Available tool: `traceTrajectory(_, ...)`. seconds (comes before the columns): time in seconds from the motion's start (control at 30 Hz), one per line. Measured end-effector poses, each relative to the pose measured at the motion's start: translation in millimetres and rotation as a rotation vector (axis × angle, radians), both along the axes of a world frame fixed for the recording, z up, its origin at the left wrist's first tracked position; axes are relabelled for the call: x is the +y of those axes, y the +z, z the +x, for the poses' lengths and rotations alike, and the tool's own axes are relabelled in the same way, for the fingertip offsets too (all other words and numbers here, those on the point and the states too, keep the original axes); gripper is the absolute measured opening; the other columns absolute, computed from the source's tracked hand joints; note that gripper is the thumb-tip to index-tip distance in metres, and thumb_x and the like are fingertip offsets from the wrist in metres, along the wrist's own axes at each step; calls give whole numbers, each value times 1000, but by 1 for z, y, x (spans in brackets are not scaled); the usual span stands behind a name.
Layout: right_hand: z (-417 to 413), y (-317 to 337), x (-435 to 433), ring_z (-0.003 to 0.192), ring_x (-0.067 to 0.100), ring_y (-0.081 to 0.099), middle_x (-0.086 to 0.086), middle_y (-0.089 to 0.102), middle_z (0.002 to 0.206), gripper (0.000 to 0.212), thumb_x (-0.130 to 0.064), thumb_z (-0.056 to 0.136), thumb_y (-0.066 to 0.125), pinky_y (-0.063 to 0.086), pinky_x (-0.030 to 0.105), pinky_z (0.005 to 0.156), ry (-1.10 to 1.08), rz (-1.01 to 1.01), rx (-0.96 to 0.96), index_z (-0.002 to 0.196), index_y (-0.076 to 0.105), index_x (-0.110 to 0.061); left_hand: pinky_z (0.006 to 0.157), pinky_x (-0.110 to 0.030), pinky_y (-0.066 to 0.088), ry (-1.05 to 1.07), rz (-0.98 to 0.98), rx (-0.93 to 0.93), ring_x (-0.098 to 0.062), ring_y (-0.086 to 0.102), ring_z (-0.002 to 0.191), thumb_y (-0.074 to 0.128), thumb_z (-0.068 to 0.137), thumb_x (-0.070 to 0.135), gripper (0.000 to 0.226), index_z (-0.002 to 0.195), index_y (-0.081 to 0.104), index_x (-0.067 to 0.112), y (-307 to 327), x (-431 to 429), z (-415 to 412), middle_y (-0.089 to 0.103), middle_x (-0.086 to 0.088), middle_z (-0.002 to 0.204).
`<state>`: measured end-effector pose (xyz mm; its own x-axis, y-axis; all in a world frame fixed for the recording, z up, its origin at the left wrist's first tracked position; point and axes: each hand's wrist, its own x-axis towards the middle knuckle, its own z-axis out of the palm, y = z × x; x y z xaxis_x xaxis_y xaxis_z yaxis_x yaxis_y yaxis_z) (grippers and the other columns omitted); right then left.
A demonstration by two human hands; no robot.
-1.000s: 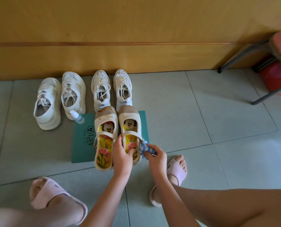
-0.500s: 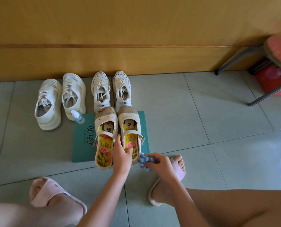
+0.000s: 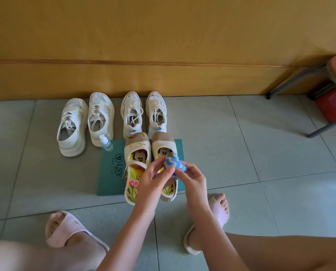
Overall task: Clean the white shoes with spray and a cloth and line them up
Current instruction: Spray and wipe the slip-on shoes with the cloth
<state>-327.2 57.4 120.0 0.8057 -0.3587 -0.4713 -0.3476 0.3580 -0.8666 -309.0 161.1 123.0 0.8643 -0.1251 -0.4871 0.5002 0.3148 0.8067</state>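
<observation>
Holding the blue-and-white cloth [image 3: 173,162] over the cream strap shoes [image 3: 164,140] on the green mat [image 3: 109,173], left hand [image 3: 153,178] and right hand [image 3: 193,178] each pinch it in their grip. Wiping the stained toe [image 3: 138,137] likely comes next.

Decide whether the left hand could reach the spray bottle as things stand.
Probably yes: the way from the left hand to the spray bottle looks open, though it is pinching the cloth.
</observation>
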Motion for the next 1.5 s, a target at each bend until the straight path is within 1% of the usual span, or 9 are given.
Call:
traceTrajectory(0.23,11,1,8,81,2,65,10,69,105,23,-14,92,58,47,9,66,177,-53,97,112,68,-12,70,-19,55,170,128,18,-15,69,90,69,81,6,31,110,65,16,-10,26,7,71,0,99)
traceTrajectory(0.3,22,-12,8,98,1,58,8,57,124,37,-23,91,60,47,12,76,161,-281,216,127,57,-19,72,-16,55,212,183,8,-9,68,89,70,81,8,28,106,66,20,-9,30,8,71,4,98)
traceTrajectory(0.4,38,-38,16,134,21,28,2,31,150,81,-48,83,64,36,40,106,422,-757,402,148,22,-24,70,-15,54,276,202,-3,0,68,79,68,82,6,27,104,63,21,-7,39,9,69,9,92)
traceTrajectory(0.53,54,-55,32,137,28,26,4,17,155,111,-63,74,65,35,45,105,584,-966,540,150,-2,-17,71,-16,54,333,247,-13,0,68,80,68,83,6,28,107,63,18,-12,53,16,69,9,93)
traceTrajectory(0.63,59,-61,35,130,28,34,6,28,146,106,-54,74,70,41,44,99,599,-1029,585,149,2,-18,70,-15,54,357,239,5,-5,68,86,69,82,7,29,108,63,18,-17,58,20,70,6,97)
traceTrajectory(0.9,52,-60,3,116,21,52,-4,48,134,84,-46,76,69,47,38,88,522,-866,495,144,24,-29,63,-9,50,291,281,-46,6,66,79,68,83,6,29,110,62,13,-25,44,30,68,8,95)
traceTrajectory(1.13,43,-65,-26,105,21,58,1,56,123,82,-38,74,74,51,38,87,417,-543,502,144,31,-30,83,-29,55,170,467,-140,-6,66,93,70,81,16,34,114,64,13,-40,17,75,69,4,101)
traceTrajectory(1.23,43,-64,-32,104,22,59,4,57,122,82,-32,74,77,48,32,80,385,-453,483,143,32,-25,80,-18,52,148,532,-205,-5,64,92,70,81,16,36,116,63,11,-43,8,88,68,3,103)
traceTrajectory(1.5,36,-71,-30,101,14,61,-4,63,113,84,-41,70,80,51,32,85,369,-434,392,141,36,-36,91,-33,51,-66,751,-438,-15,57,109,66,84,15,38,122,58,13,-47,-15,143,61,-4,120)
